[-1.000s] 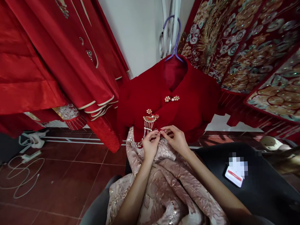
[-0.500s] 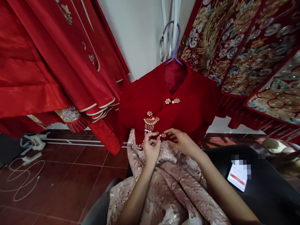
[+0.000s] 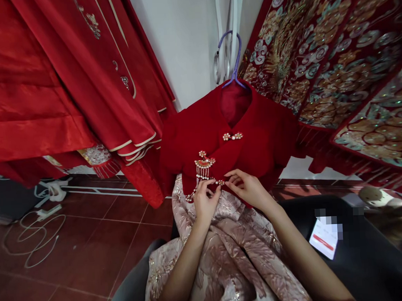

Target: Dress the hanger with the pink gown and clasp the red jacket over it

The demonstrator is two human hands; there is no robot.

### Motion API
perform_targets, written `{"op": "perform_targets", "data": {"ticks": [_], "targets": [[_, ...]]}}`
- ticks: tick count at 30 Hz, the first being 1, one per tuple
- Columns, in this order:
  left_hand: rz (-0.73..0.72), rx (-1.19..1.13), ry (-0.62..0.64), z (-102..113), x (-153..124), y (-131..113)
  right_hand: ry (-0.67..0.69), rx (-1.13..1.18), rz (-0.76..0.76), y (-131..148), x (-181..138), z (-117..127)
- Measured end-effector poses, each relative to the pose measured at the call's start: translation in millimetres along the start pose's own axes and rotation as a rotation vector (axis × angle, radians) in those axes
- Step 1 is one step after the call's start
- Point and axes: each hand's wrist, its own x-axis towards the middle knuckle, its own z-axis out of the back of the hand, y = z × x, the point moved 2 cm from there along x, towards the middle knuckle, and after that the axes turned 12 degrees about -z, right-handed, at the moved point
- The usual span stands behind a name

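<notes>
A short red jacket (image 3: 263, 139) hangs on a purple hanger (image 3: 238, 55), its hem over a pale pink brocade fabric (image 3: 232, 251) with gold flecks. Flower-shaped pearl frog buttons (image 3: 233, 136) and a fan-shaped ornament with bead tassels (image 3: 204, 164) decorate its front. Near the hem, my left hand (image 3: 206, 202) has thumb and fingers closed at a lower beaded frog button (image 3: 220, 182), partly covering it. From the right, my right hand (image 3: 247, 189) meets the same button with fingertips pinched together. Whatever lies between those fingertips is too small to make out.
Red garments (image 3: 118, 96) hang at the left, embroidered ones (image 3: 317, 65) at the right. A lit phone (image 3: 324, 240) lies on a black surface (image 3: 290, 213) by my right arm. A white cable (image 3: 34, 237) coils on the tiled floor (image 3: 88, 244).
The whole view has shifted slightly, with the scene lower and to the right. Both hands stay at the lower button, with small finger movements; the right fingertips look closer together.
</notes>
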Motion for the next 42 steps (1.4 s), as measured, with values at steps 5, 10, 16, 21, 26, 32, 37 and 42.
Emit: {"op": "perform_targets", "data": {"ticks": [5, 10, 16, 21, 26, 32, 37, 42], "targets": [[0.024, -0.001, -0.026, 1, -1, 1, 0.060, 0.082, -0.013, -13, 8, -13], [0.109, -0.169, -0.075, -2, -3, 4, 0.055, 0.159, -0.043, -15, 9, -20], [0.169, -0.300, -0.113, -2, -3, -1, 0.083, 0.181, -0.064, -11, 7, -19], [0.265, -0.491, -0.209, 4, 18, -8, 0.415, 0.211, -0.063, 3, -6, 13], [0.405, -0.918, -0.127, 2, 53, -19, 0.498, 0.239, -0.087, 14, -17, 38], [0.340, -0.953, -0.130, 0, 71, -29, 0.524, 0.247, -0.091, 14, -15, 32], [0.401, -0.877, -0.245, -1, 70, -26, 0.526, 0.233, -0.089, 15, -15, 31], [0.464, -0.922, -0.278, 1, 75, -23, 0.509, 0.239, -0.058, 17, -15, 31]]}}
